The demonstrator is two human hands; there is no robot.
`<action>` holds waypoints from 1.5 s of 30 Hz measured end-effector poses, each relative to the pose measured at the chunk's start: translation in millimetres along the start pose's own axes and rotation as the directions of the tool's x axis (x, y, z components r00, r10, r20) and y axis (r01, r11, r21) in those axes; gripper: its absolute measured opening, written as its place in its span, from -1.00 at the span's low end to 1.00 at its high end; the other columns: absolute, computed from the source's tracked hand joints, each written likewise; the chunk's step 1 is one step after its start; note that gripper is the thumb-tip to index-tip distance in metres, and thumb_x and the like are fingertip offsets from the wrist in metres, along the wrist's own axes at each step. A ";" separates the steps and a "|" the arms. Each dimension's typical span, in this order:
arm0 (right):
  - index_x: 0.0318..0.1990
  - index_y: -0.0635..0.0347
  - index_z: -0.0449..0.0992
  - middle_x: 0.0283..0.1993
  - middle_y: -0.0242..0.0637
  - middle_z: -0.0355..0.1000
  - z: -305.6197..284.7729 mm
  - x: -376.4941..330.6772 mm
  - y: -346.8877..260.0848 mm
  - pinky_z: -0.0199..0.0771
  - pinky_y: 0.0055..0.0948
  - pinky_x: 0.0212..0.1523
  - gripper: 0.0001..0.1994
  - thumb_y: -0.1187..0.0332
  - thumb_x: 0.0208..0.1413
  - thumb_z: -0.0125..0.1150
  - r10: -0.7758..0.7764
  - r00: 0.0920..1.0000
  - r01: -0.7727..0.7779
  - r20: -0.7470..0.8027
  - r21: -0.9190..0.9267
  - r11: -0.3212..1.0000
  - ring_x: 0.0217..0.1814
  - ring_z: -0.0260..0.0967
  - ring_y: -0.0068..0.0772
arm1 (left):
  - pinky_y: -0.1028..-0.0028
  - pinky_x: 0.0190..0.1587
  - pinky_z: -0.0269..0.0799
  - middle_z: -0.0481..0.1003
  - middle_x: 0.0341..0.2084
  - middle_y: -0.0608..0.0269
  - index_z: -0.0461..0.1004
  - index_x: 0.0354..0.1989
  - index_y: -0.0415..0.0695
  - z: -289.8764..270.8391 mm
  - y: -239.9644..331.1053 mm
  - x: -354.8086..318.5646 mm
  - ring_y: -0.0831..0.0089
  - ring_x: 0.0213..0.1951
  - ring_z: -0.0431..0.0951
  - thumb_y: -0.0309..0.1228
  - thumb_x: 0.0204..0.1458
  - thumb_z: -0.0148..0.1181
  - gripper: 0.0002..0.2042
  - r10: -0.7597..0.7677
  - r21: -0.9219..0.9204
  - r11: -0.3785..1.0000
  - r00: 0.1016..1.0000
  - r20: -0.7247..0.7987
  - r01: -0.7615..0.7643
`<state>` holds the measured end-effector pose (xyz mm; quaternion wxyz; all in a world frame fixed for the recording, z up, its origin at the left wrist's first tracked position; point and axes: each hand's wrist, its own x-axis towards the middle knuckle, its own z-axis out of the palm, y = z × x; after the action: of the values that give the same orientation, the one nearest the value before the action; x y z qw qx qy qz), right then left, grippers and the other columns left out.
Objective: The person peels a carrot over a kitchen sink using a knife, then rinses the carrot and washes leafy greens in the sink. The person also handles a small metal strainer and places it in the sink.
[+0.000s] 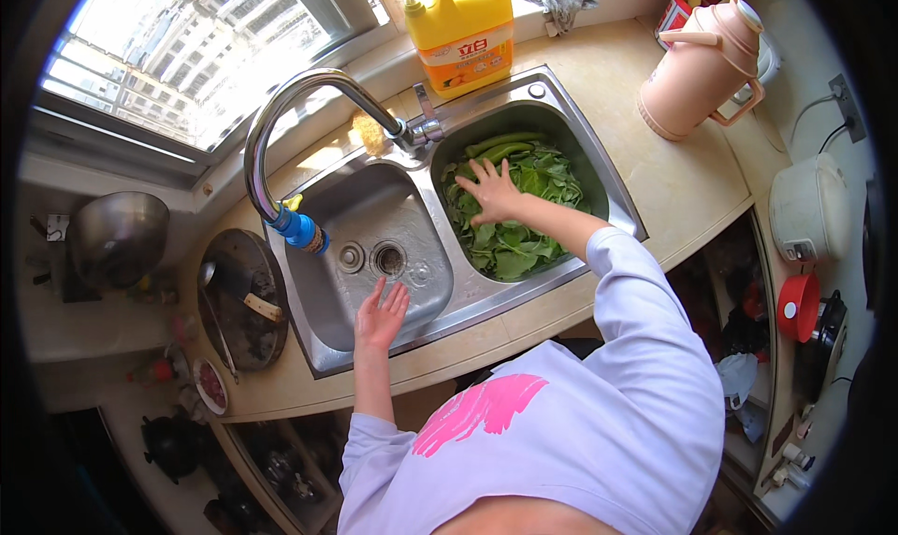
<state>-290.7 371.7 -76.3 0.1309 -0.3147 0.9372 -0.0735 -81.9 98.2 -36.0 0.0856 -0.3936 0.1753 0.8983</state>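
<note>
Leafy greens fill much of the right basin of a steel double sink. Long green vegetables lie along its far side. My right hand rests on the leaves, its fingers spread. Palm up, my left hand is open and holds nothing over the near part of the left basin. That basin has a drain with a thin film of water around it. Above it curves a chrome faucet with a blue nozzle; no stream of water is visible from it.
Behind the sink stands a yellow detergent jug. A pink thermos is at the right. On the left are a round board with a cleaver and ladle, and a plate of reddish food.
</note>
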 end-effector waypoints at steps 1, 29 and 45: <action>0.35 -0.14 -0.07 0.42 0.02 -0.33 12.2 -20.3 -1.6 -0.30 0.48 0.18 0.06 -0.16 -0.38 0.37 -0.074 0.987 0.091 0.143 -0.117 0.989 0.43 -0.38 0.20 | 0.20 0.28 0.02 -0.02 0.26 -0.14 0.17 0.20 -0.12 3.5 -2.0 -3.1 0.08 0.30 -0.01 -0.45 0.06 -0.01 -0.53 0.004 0.016 1.000 1.000 0.013 -0.004; 0.36 -0.41 -0.27 0.42 0.07 -0.49 63.9 -28.6 94.1 0.07 0.38 0.11 0.19 -0.04 -0.45 0.49 0.400 0.815 -0.397 0.419 -0.097 0.913 0.40 -0.36 0.31 | 0.32 0.15 0.21 0.28 0.12 0.04 0.29 0.13 -0.05 149.7 -120.7 107.8 0.16 0.19 0.23 -0.28 -0.02 0.19 -0.50 -0.035 0.888 -0.091 0.892 0.450 -0.452; 0.35 0.00 -0.18 0.33 0.04 -0.11 76.9 -56.2 98.5 0.38 -0.15 0.02 0.13 0.27 -0.44 0.46 0.387 0.643 -0.762 0.660 0.501 0.412 0.18 0.18 0.09 | 0.22 -0.06 0.43 0.29 0.05 -0.16 0.00 0.24 0.13 104.8 -174.5 233.0 -0.01 -0.01 0.41 -0.39 -0.41 0.43 -0.06 0.083 0.894 -0.445 0.996 -0.020 0.055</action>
<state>-281.4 479.6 -160.3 0.4748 0.1154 0.8096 -0.3253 -259.3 303.2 -185.0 0.3604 -0.1682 0.8643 0.3079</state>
